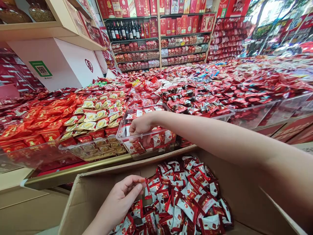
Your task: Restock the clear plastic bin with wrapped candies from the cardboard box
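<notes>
My left hand [123, 197] is over an open cardboard box [85, 187], thumb and fingertips closed on the end of a red and white wrapped candy [148, 189]. Below it lies a heap of the same wrapped candies [183, 199]. My right hand [143, 125] reaches across the box into a clear plastic bin [156, 133] that contains similar red and white packets. Its fingers are curled downward among them, partly seen through the bin wall. Whatever they grasp is hidden.
Gold durian candies [96, 114] and red packets [46, 120] fill bins to the left. Dark red packets [195, 101] lie to the right. A white box with a QR code [42, 70] stands behind; wine bottles [124, 31] line a back shelf.
</notes>
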Available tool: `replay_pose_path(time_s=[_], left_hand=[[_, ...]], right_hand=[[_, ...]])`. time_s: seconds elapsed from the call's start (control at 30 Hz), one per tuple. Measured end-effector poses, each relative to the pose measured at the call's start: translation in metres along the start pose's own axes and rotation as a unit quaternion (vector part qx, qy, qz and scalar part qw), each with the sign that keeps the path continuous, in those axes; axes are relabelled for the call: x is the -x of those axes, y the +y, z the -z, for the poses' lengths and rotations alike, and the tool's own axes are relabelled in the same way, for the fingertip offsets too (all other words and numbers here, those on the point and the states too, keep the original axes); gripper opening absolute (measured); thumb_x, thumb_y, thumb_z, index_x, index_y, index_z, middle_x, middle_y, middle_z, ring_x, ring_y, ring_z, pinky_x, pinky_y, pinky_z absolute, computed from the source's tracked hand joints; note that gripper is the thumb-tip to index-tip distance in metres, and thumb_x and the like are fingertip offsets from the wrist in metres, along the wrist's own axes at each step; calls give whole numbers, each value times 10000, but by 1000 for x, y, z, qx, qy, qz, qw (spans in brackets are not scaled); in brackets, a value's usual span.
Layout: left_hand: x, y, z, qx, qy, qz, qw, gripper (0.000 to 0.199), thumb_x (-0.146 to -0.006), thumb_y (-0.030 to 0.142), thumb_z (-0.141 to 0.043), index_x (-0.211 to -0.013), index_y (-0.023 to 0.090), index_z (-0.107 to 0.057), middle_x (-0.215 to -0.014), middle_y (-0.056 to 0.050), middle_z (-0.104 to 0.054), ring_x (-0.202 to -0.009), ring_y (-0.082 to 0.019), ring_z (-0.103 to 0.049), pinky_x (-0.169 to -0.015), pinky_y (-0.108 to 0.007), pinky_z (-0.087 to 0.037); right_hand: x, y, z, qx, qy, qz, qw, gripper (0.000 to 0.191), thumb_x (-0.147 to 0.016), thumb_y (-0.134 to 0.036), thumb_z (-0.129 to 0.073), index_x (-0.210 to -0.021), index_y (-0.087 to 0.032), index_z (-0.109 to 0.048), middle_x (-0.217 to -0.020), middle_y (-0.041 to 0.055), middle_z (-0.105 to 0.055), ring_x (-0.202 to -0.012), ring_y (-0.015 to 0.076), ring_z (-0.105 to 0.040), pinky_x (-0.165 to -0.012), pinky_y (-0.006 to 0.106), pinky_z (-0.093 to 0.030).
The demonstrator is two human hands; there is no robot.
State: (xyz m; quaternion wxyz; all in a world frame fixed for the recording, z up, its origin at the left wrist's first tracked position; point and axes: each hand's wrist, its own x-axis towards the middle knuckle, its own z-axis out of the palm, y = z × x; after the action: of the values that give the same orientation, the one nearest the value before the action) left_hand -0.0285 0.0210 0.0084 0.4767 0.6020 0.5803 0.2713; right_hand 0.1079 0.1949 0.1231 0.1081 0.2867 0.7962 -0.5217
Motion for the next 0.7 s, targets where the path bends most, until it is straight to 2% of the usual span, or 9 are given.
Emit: replay_pose_path(time_s=[0.13,0.23,0.33,0.4,0.47,0.53,0.6,0.7], left_hand=[[-6,-11,6,-176,-27,-8,984,251,-786,323,-413,-932,188,-567,-875,-40,-671,-789,-167,-594,-701,-237,-441],[-10,-32,20,-242,-18,40,969,235,-771,272,-423,-913,197,-595,-899,-49,-672,-799,-189,-598,-708,-265,-426],[-11,-59,31,-314,-10,101,944,191,-756,184,-438,-793,168,-624,-790,-75,-674,-753,-213,-600,-694,-331,-417],[-9,-73,32,-351,-20,125,928,127,-743,174,-495,-767,153,-618,-760,-54,-654,-752,-204,-587,-713,-370,-413],[-8,-83,29,-372,-28,130,919,147,-712,195,-573,-850,150,-598,-866,-42,-626,-841,-204,-557,-773,-411,-395],[-8,-89,23,-377,-24,127,917,249,-691,200,-609,-934,159,-568,-1007,-48,-576,-958,-222,-503,-839,-447,-354],[-11,-93,18,-361,-13,128,924,208,-712,196,-590,-915,161,-571,-1032,-48,-562,-988,-225,-485,-859,-457,-337],[-16,-89,17,-296,3,132,946,100,-732,199,-560,-819,159,-590,-901,-42,-615,-891,-206,-544,-813,-421,-377]], right_hand=[[1,-6,0,110,38,-19,993,320,-620,-326,-662,-799,-84,-556,-705,17,-571,-637,141,-590,-574,266,-467],[4,-6,0,170,67,-17,983,273,-636,-309,-649,-771,-85,-571,-658,4,-546,-631,137,-571,-554,244,-440],[10,-6,1,219,89,-16,971,229,-658,-294,-628,-750,-90,-577,-646,4,-529,-658,141,-551,-558,237,-417],[18,-8,1,251,133,-14,959,206,-666,-272,-617,-748,-88,-575,-682,18,-531,-708,155,-538,-586,250,-410],[30,-11,-3,272,213,9,938,190,-676,-252,-600,-761,-85,-572,-741,31,-529,-790,173,-515,-634,263,-400],[45,-15,-16,264,295,51,917,183,-710,-247,-557,-805,-92,-567,-805,35,-517,-873,186,-481,-688,275,-387],[61,-15,-38,239,352,97,900,184,-753,-255,-493,-849,-114,-561,-853,32,-507,-921,190,-454,-734,289,-376],[82,-3,-83,234,364,173,885,181,-791,-270,-432,-841,-158,-565,-874,36,-520,-908,174,-460,-779,300,-368]])
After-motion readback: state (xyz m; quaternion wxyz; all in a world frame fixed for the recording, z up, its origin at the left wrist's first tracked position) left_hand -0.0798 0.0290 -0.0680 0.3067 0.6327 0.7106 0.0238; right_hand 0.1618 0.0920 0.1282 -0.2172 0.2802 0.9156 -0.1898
